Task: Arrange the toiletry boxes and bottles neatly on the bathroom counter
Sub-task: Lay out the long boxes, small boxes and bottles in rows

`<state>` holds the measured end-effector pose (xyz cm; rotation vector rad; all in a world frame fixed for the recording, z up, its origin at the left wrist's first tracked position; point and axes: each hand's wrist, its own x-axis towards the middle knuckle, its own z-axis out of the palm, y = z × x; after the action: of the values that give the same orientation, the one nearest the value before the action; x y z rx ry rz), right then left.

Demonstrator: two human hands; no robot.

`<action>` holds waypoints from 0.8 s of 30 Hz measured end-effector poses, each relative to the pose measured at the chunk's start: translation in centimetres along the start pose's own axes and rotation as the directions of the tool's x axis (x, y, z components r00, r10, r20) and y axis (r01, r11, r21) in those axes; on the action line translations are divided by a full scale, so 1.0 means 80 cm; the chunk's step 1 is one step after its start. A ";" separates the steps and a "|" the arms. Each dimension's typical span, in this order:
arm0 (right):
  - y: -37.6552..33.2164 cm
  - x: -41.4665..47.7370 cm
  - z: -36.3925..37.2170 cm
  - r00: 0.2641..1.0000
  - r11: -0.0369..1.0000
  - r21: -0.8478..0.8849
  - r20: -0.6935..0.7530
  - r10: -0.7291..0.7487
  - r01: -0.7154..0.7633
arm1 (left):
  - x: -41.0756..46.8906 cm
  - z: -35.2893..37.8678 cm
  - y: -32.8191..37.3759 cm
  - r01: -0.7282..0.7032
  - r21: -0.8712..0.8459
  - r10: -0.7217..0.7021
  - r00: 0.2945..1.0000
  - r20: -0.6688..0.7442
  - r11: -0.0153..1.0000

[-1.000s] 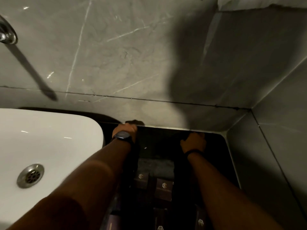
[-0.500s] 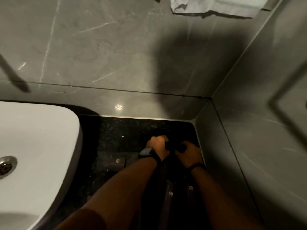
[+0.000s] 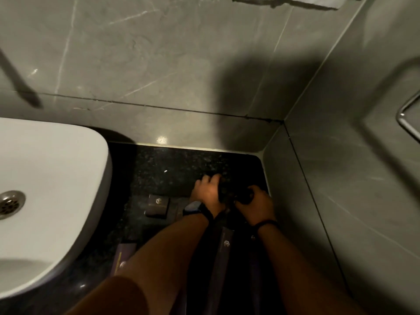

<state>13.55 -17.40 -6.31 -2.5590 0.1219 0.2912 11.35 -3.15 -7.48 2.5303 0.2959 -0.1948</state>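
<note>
My left hand [image 3: 208,192] and my right hand [image 3: 255,205] are closed side by side on one small dark object [image 3: 229,193] near the counter's back right corner; it is too dark to tell what it is. The black speckled counter [image 3: 172,164] carries a small dark box with a gold logo [image 3: 157,205], left of my left wrist. A long purple box [image 3: 223,246] lies between my forearms. Another purple box [image 3: 123,254] shows beside the sink, partly hidden by my left arm.
A white sink basin [image 3: 52,201] with a metal drain [image 3: 9,204] fills the left side. Grey marble walls close the back and right. A metal rail [image 3: 406,117] sticks out from the right wall, and a white towel edge [image 3: 286,1] hangs at the top.
A second ago my hands were apart at the back of the counter. They have come together on the dark object near the right corner. Little has moved in the last half second.
</note>
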 end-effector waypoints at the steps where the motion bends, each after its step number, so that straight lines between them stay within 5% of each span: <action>1: 0.006 -0.006 -0.001 1.000 1.000 0.007 -0.014 -0.010 0.010 | -0.012 -0.002 0.003 0.016 0.003 -0.015 0.999 -0.032 1.000; 5: 0.024 -0.049 -0.013 0.999 0.998 0.059 -0.042 0.033 -0.030 | -0.085 -0.002 0.018 0.049 -0.031 -0.052 0.991 -0.127 0.998; 9: 0.050 -0.101 -0.016 0.993 0.994 -0.023 0.042 0.106 -0.105 | -0.157 0.014 0.029 0.165 -0.125 -0.165 0.986 0.013 0.978; 14: 0.074 -0.152 -0.012 0.974 0.990 -0.040 0.177 0.142 -0.137 | -0.222 0.040 0.033 0.366 -0.019 -0.356 0.914 0.197 0.930; 24: 0.089 -0.179 0.007 0.974 0.988 -0.076 0.176 0.142 -0.131 | -0.244 0.066 0.047 0.447 -0.146 -0.425 0.891 0.159 0.883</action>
<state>-1.53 -22.73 -7.17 -2.5773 0.2242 0.5873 -6.95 -12.48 -5.88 2.2286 0.8001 -0.4745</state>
